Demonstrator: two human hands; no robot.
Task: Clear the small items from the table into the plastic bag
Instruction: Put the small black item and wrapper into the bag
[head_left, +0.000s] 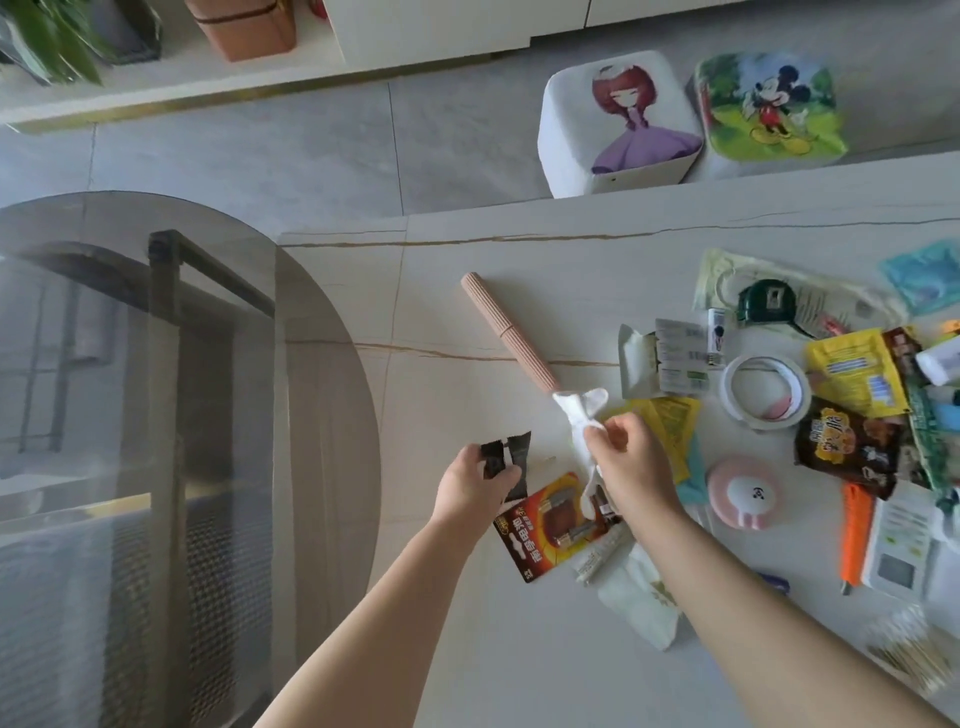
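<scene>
While the left hand (470, 486) pinches one black wrapper (506, 457), the right hand (631, 462) grips one white plastic bag (579, 421).

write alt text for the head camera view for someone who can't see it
Seen from above, a person's left hand holds a small torn black wrapper while the right hand pinches a crumpled white plastic bag over a pale stone table. Packets, a white tape roll and a ribbed pink stick lie scattered nearby.
</scene>
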